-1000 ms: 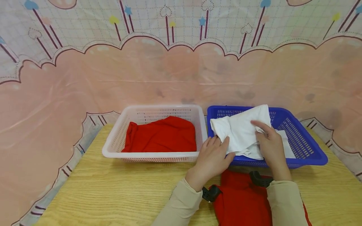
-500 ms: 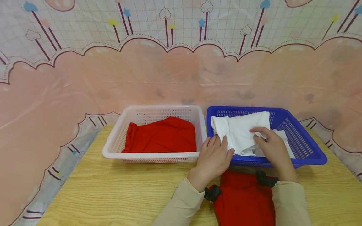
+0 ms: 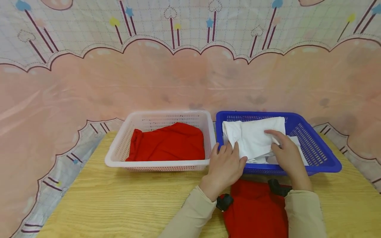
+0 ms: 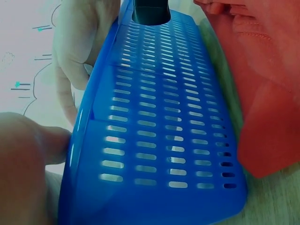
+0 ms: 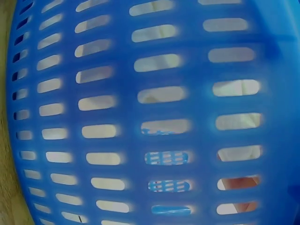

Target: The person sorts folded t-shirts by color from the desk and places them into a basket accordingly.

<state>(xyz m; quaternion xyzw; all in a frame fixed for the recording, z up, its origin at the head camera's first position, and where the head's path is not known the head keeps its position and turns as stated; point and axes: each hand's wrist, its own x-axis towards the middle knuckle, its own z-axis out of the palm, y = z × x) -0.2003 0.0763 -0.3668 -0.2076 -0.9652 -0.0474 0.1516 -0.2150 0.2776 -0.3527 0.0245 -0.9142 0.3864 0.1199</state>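
Observation:
A folded white cloth (image 3: 256, 132) sits in the blue basket (image 3: 327, 158), rising above its front rim. At the basket's front left corner my left hand (image 3: 224, 168) reaches over the rim and holds the cloth's lower left edge; its fingertips are partly hidden. In the left wrist view, the left thumb (image 4: 56, 143) is by the basket rim, and the fingers bend down inside. My right hand (image 3: 287, 155) pinches the cloth's right side, index finger on top. The right wrist view shows mostly the basket's slotted wall (image 5: 126, 140), so the right fingertips are hidden there.
More white cloth (image 3: 297, 145) lies in the basket to the right. Left of it stands a white basket (image 3: 117, 155) holding red cloth (image 3: 169, 142). Another red cloth (image 3: 256, 211) lies under my forearms on the wooden table (image 3: 125, 201). A patterned curtain hangs behind.
The white cloth's raised far edge has come down into the blue basket. My right hand shifted slightly with it, while my left hand stayed nearly in place.

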